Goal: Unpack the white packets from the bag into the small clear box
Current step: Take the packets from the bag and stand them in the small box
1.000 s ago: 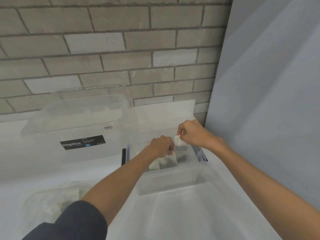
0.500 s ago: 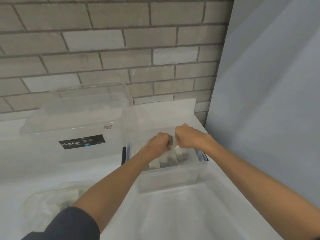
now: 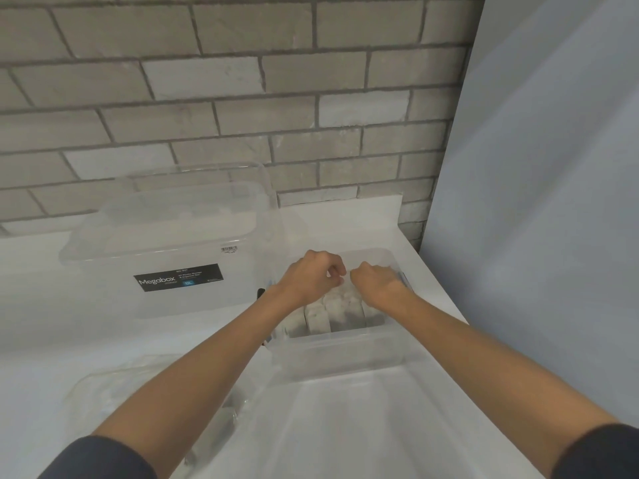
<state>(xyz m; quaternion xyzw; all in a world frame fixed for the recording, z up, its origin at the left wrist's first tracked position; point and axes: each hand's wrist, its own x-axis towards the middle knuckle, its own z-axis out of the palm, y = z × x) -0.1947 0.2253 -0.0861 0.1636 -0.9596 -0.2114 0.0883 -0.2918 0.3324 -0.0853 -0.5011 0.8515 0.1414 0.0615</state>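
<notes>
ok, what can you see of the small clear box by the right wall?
The small clear plastic box is rectangular, lidless and upright on the white table, right of the large clear Megabox tub. Blue latches show at its sides. White packets stand in a row inside. The left hand and right hand, both curled, hover over its opening; contact with the rim can't be told.

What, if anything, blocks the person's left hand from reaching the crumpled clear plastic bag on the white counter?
Probably nothing, so yes. The left hand is curled above the small clear box. The bag lies on the counter beside that forearm, nothing standing between.
</notes>
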